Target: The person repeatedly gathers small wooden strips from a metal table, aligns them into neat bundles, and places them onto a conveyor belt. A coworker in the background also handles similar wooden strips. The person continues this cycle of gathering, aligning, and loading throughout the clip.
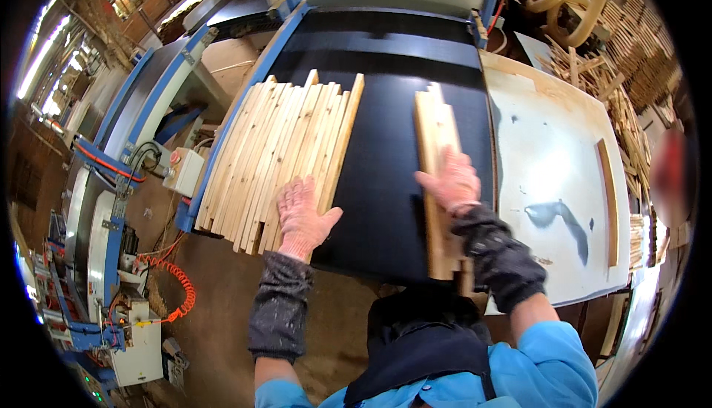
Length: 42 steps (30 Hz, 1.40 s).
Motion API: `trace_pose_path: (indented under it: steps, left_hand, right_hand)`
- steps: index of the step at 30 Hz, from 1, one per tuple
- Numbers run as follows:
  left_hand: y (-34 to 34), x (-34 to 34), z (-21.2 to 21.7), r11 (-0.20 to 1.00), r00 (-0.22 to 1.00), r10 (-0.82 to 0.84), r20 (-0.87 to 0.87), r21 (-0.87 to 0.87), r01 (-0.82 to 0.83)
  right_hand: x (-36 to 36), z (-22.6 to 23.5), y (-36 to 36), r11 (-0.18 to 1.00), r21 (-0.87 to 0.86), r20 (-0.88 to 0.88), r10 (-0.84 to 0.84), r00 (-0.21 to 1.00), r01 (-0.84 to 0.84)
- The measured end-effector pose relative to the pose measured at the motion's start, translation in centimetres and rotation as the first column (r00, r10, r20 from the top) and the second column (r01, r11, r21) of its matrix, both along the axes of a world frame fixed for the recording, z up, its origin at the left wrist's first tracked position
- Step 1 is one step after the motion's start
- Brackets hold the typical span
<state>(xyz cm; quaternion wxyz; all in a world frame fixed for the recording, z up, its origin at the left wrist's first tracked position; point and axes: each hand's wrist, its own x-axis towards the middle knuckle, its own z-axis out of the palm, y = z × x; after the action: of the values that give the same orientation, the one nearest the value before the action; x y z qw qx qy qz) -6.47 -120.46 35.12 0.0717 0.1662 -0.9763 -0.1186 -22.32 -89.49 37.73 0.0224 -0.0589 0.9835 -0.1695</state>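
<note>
Pale wooden slats [278, 159] lie fanned side by side on the left part of a black conveyor belt [386, 111], their near ends reaching over the belt's near edge. In the head view, the left hand [302, 219], in a pinkish work glove, rests flat and spread on the near right corner of this batch, fingers extended, palm down, gripping nothing. A dark speckled sleeve cover runs from its wrist toward the lower edge.

Well apart to the right, a narrower bundle of slats [437, 178] lies lengthwise along the belt's right side, its near end jutting past the belt edge. The right hand [454, 182], gloved the same way, lies on top of this bundle about midway along, fingers open and pressed flat; whether the thumb hooks round the far edge cannot be told.

Right of the belt sits a worn white worktop [552, 156] with dark smears, and a single slat [608, 200] lies on it near its right rim. Beyond it, loose wood offcuts [630, 111] are heaped. Left of the belt, a blue machine frame [141, 111] carries a grey switch box [184, 170], and an orange coiled hose [174, 289] hangs below.
</note>
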Motion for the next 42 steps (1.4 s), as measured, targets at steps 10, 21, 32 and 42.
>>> trace_pose_path:
  steps: [10,21,32,42]
  left_hand:
    - [7.6,4.1,-0.7,0.964,0.917,0.023,-0.397,0.251,0.085]
    - [28.2,1.6,-1.6,0.733,0.906,-0.205,-0.371,0.555,0.393]
    - [59.4,1.9,-3.8,0.462,0.858,-0.394,-0.328,0.737,0.494]
    - [80.5,-6.8,-5.0,0.418,0.657,-0.715,-0.239,0.607,0.676]
  right_hand:
    - [-1.1,-2.4,-13.1,0.796,-0.521,0.173,0.450,0.876,-0.306]
    - [9.9,-3.7,27.3,0.676,-0.719,-0.007,0.227,0.974,-0.163]
    - [13.8,-6.5,72.3,0.801,-0.115,-0.180,-0.598,0.781,0.587]
    - [8.8,-8.6,78.5,0.899,-0.180,-0.221,-0.432,0.874,0.399]
